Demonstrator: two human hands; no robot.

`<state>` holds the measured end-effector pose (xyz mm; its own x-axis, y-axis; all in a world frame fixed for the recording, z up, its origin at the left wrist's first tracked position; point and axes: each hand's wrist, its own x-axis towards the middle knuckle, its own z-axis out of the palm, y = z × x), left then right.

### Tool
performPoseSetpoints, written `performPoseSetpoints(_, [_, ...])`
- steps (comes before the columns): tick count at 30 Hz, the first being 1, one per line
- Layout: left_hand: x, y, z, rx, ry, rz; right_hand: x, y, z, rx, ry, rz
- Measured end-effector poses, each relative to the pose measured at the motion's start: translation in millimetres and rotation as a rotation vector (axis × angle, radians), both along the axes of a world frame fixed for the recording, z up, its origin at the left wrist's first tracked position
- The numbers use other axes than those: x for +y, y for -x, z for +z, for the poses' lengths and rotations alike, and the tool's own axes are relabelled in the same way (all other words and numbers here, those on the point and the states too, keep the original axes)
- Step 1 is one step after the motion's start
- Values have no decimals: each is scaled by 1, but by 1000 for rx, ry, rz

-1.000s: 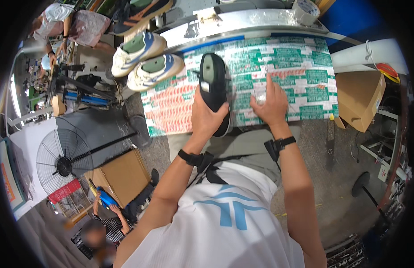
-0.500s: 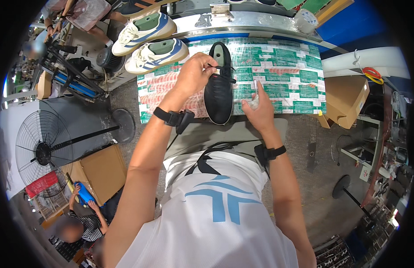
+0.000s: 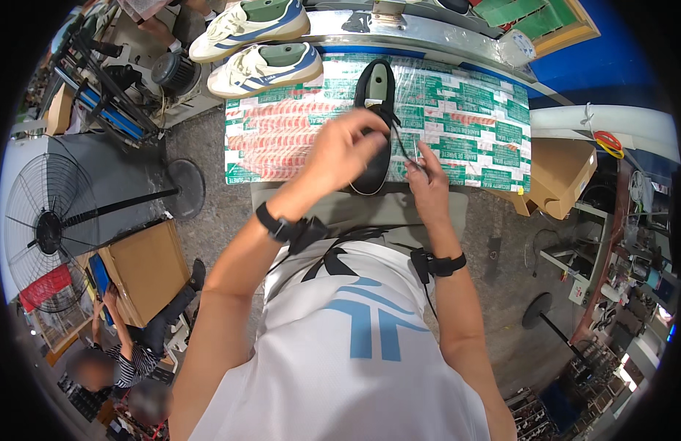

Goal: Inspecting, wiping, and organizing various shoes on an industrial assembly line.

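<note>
Black, long oval shoe [image 3: 371, 176]; thin lace [image 3: 402, 145] pinched in right hand [image 3: 429, 192]; left hand [image 3: 338, 152] blurred, cannot tell its grip.

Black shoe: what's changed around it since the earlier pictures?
The left hand has let go of the black shoe's side, gone to its laces, then shifted toward the toe, now blurred. A black lace now stretches to the right hand; whether it is gripped is unclear. The shoe still points toe toward the person; the white shoes stay to its left.

Table [image 3: 491, 176] covered in green, white and red tape [image 3: 274, 140], black shoe [image 3: 373, 178] on top
</note>
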<state>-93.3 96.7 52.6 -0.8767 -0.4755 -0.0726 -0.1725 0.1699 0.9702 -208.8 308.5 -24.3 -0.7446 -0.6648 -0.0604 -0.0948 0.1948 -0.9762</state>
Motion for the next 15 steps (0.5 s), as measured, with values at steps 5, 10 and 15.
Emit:
performPoseSetpoints(5, [-31,35,-42,118,486,92,1,-2,7,-255,17,-52])
performPoseSetpoints(10, [-30,34,-54,48,168,150,3,-2,19,-158,43,-105])
performPoseSetpoints(15, [-31,27,-11,186,-650,227,4,-15,38,-193,39,19])
